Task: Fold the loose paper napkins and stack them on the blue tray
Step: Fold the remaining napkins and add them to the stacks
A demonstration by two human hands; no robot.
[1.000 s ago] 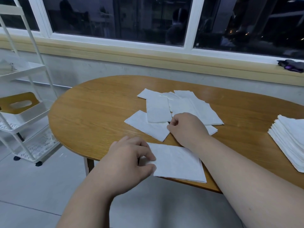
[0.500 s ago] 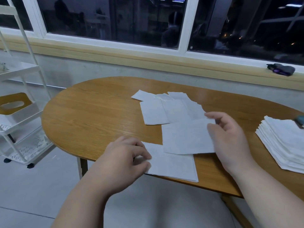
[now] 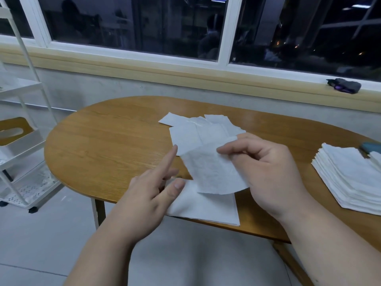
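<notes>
- Head view: the right hand pinches one napkin by its top edge, lifted just over the table, and the sheet droops.
- The left hand is spread with straight fingers and grips nothing. Its thumb rests on a second napkin, which lies flat at the near edge.
- The loose napkins sit mid-table, and the stack is far right.
- My guess: this stuff's floppy, weightless and tears easily, so take it by the corners, gently.

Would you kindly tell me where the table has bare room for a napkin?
Bare: the table's left end, from its rounded edge to the loose napkins; also the strip between right hand and folded stack. Crowded: centre, around the held napkin.
</notes>
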